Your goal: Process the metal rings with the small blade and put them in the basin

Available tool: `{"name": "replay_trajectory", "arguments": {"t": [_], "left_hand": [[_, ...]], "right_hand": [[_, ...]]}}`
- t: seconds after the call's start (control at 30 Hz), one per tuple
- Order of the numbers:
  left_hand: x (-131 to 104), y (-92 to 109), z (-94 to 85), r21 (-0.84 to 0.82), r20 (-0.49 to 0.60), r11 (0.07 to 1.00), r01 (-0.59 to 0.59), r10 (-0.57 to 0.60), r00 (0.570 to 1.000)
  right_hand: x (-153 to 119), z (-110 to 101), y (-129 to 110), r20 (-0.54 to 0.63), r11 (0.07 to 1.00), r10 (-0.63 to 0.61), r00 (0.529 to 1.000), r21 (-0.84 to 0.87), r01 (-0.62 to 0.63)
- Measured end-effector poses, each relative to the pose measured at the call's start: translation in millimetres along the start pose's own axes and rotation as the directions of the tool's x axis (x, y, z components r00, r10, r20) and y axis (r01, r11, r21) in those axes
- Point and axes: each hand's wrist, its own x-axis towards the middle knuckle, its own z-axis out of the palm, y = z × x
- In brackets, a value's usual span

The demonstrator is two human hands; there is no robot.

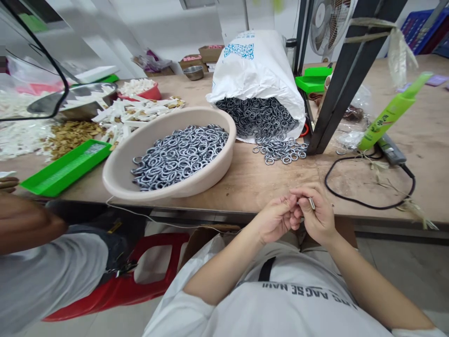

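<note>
- Two bare hands meet above the person's lap, just in front of the edge of a wooden table [245, 192].
- The right hand [317, 213] pinches a small pale piece [312, 202] at the thumb; it shows nearly edge-on, and whether it is a ring cannot be told.
- The left hand [278, 217] has its thumb and fingers bent together close against the right fingertips; whether anything is caught between them cannot be told.
- Grey rings [182, 157] lie heaped in a beige basin [210, 180] on the table, with more in the mouth of a white sack [259, 70] and a loose patch spilled before it.
- The rings look like metal or hard plastic: probably stiff, smooth, a little slippery and light singly, though the basinful is likely heavy.
- A ring is best taken by its outer edge, between thumb and forefinger; the small piece, judged light and rigid, suits a pinch near its end.
- At left, a co-worker's arm [28, 224] reaches in beside a green tray [66, 168].
</note>
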Motion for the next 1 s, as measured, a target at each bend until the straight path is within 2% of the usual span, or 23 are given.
{"name": "replay_trajectory", "arguments": {"t": [0.13, 0.2, 0.3, 0.37, 0.5, 0.57, 0.7, 0.83, 0.93, 1.0], "left_hand": [[3, 2, 2.6, 0.149, -0.079, 0.979, -0.142, 0.155, 0.985], [5, 0, 2.5, 0.269, -0.085, 0.939, -0.212, 0.242, 0.966], [7, -4, 1.6, 0.426, -0.105, 0.862, -0.276, 0.350, 0.931], [7, -5, 1.0, 0.467, -0.115, 0.833, -0.296, 0.389, 0.914], [7, -7, 0.1, 0.440, -0.106, 0.845, -0.304, 0.385, 0.917], [7, -9, -0.7, 0.429, -0.143, 0.849, -0.309, 0.402, 0.905], [9, -11, -1.1, 0.434, -0.239, 0.846, -0.310, 0.440, 0.866], [8, -9, 1.8, 0.416, -0.237, 0.853, -0.314, 0.435, 0.869], [7, -6, 3.5, 0.376, -0.245, 0.866, -0.331, 0.437, 0.865], [6, -5, 4.1, 0.340, -0.261, 0.877, -0.339, 0.435, 0.862]], "right_hand": [[6, -4, 0, 0.041, 0.995, 0.099, 0.994, 0.007, -0.100], [7, -4, -2, 0.070, 0.989, 0.131, 0.989, 0.057, -0.135], [11, -2, -3, 0.040, 0.985, 0.139, 0.989, 0.097, -0.143], [15, 0, -1, 0.044, 0.968, 0.190, 0.981, 0.156, -0.195], [22, 1, 8, 0.098, 0.891, 0.338, 0.936, 0.287, -0.352], [24, 2, 7, 0.133, 0.904, 0.318, 0.939, 0.255, -0.342], [23, 4, 1, 0.167, 0.956, 0.216, 0.962, 0.163, -0.243], [21, 2, 4, 0.128, 0.943, 0.284, 0.950, 0.144, -0.301], [15, -2, 5, 0.149, 0.958, 0.284, 0.947, 0.005, -0.288], [9, -5, 1, 0.201, 0.970, 0.226, 0.953, -0.132, -0.202]]}}
